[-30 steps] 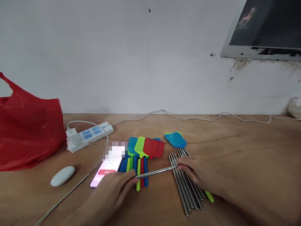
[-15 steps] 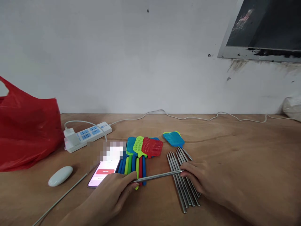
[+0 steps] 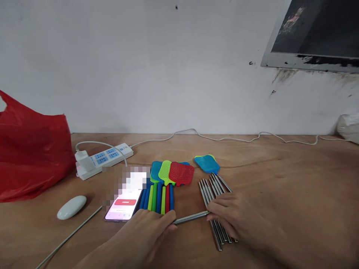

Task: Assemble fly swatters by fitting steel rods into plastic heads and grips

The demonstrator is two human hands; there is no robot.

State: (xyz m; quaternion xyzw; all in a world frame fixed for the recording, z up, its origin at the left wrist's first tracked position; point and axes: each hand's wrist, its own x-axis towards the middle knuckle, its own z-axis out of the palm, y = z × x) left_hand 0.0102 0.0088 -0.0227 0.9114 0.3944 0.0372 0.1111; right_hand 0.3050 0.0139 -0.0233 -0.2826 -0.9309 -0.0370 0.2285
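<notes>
A slim silver metal rod (image 3: 192, 217) spans the gap between my two hands, tilted slightly up to the right. My left hand (image 3: 153, 228) is closed on its left end, and my right hand (image 3: 227, 215) pinches the right end. Beneath my right hand lie several similar metal rods (image 3: 214, 228), side by side. Past my left hand is a row of coloured handle tubes (image 3: 159, 196) in blue, green, yellow and red. Fly swatter heads (image 3: 181, 173) overlap behind the tubes. A blue swatter head (image 3: 207, 164) lies at the far tips of the loose rods.
A lit phone (image 3: 125, 205) lies left of the tubes. Farther left are a white oval object (image 3: 71, 207), a power strip (image 3: 105, 158) with a plugged-in charger, and a red plastic bag (image 3: 33, 157). A white cable (image 3: 224, 139) runs along the wall.
My hands have come closer together along the rod and slightly lower. My left hand has shifted right, my right hand a little left, so less of the rod shows between them.
</notes>
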